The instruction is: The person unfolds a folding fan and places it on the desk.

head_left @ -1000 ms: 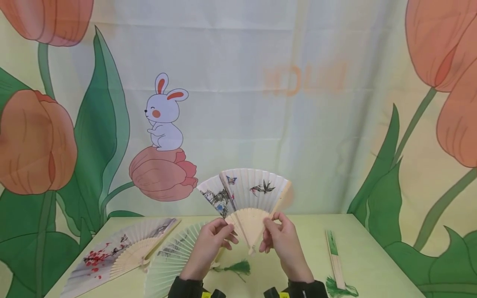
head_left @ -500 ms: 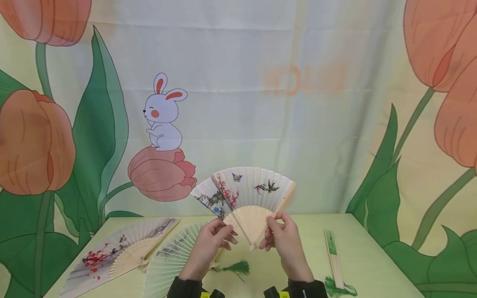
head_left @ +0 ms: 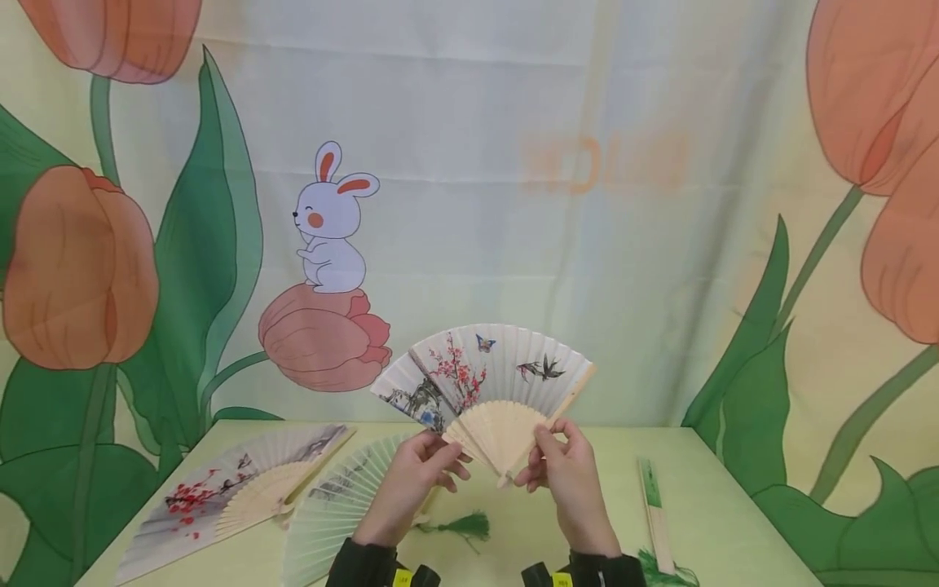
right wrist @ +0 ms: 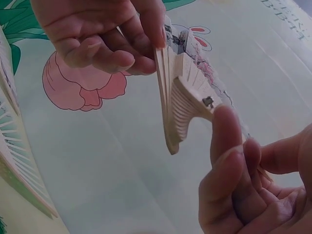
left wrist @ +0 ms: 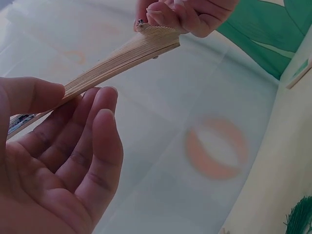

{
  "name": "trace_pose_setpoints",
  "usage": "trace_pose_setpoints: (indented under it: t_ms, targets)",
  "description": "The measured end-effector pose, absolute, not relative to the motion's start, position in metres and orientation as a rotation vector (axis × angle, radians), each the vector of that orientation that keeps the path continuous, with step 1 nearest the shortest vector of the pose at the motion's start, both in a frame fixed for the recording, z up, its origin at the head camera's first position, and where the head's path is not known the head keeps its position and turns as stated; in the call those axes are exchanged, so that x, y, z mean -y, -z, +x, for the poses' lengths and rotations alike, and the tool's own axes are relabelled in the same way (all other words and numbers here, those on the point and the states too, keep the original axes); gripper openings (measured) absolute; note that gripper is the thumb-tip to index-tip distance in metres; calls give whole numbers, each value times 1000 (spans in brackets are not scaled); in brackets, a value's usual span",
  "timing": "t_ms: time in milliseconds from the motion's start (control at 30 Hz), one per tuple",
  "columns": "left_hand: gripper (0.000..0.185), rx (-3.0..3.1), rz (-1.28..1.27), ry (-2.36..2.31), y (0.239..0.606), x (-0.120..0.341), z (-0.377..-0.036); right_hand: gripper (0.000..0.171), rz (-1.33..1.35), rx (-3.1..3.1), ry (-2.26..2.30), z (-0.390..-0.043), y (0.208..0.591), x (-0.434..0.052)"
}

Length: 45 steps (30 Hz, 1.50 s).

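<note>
Raised above the table, a white folding fan (head_left: 506,367) is spread, showing red blossoms, a butterfly and a dark bird. My left hand (head_left: 421,481) pinches its left side low on the wooden ribs, thumb in front. On the opposite edge, the thumb and fingers of my right hand (head_left: 568,481) pinch the outer guard. The ribs meet at a pivot between the hands. Seen almost edge-on in the left wrist view, the ribs (left wrist: 122,61) run from my left thumb toward the right hand. A left section of the leaf is bunched in a fold.
On the table (head_left: 557,538), an open fan with red blossoms (head_left: 194,505) lies at the left. Beside it an open pale green fan (head_left: 330,509) is partly behind my left arm, near a green tassel (head_left: 469,526). A folded fan (head_left: 656,522) lies right. A printed backdrop (head_left: 623,285) hangs behind.
The fan has spread wider, uncovering more of the red blossoms. My right hand has shifted slightly rightward with its edge, while the left hand stays nearly in place.
</note>
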State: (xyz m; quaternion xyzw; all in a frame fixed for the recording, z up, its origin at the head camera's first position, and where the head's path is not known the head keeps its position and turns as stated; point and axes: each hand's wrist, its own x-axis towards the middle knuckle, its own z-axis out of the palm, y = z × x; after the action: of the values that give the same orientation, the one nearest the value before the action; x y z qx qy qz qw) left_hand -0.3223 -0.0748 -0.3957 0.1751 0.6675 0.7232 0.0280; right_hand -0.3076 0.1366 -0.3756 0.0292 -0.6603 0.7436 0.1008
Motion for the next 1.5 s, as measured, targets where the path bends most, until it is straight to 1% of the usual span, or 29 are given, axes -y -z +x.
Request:
trace_pose_setpoints:
  t_ms: [333, 600, 1000, 1300, 1500]
  targets:
    - [49, -2054, 522, -2237, 393, 75, -323, 18, 64, 1951, -2202, -307, 373, -140]
    - [43, -2068, 502, -2281, 392, 77, -321, 17, 36, 1934, -2216, -307, 372, -144]
    - [44, -2128, 490, -2274, 385, 80, -319, 16, 29, 1906, -2225, -308, 373, -146]
    - [33, -2109, 464, -2374, 382, 84, -318, 16, 3, 1864, -2218, -309, 371, -149]
    - [31, -2067, 432, -2438, 382, 91, -316, 16, -48, 1823, -2217, -309, 372, -155]
